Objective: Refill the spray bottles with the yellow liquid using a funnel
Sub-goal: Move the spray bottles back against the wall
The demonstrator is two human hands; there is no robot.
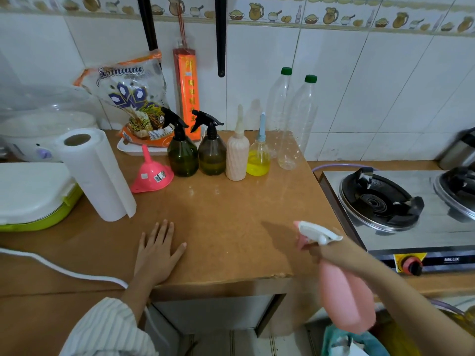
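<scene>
My right hand (327, 250) grips the neck of a pink spray bottle (345, 299) with a white trigger head, held tilted past the counter's front right corner. My left hand (156, 253) lies flat, fingers spread, on the brown counter (231, 214). At the back stand two dark green spray bottles (182, 155) (212, 154) with black triggers, a cream ribbed bottle (237, 155) and a small clear bottle (258, 159) about half full of yellow liquid. A pink funnel (151, 173) sits upside down left of them.
A paper towel roll (95, 173) stands at the left, beside a white and green lidded box (33, 194). Two empty clear bottles (295, 122) with green caps stand by the tiled wall. A gas stove (398, 209) sits to the right. A rice bag (133, 101) leans at the back.
</scene>
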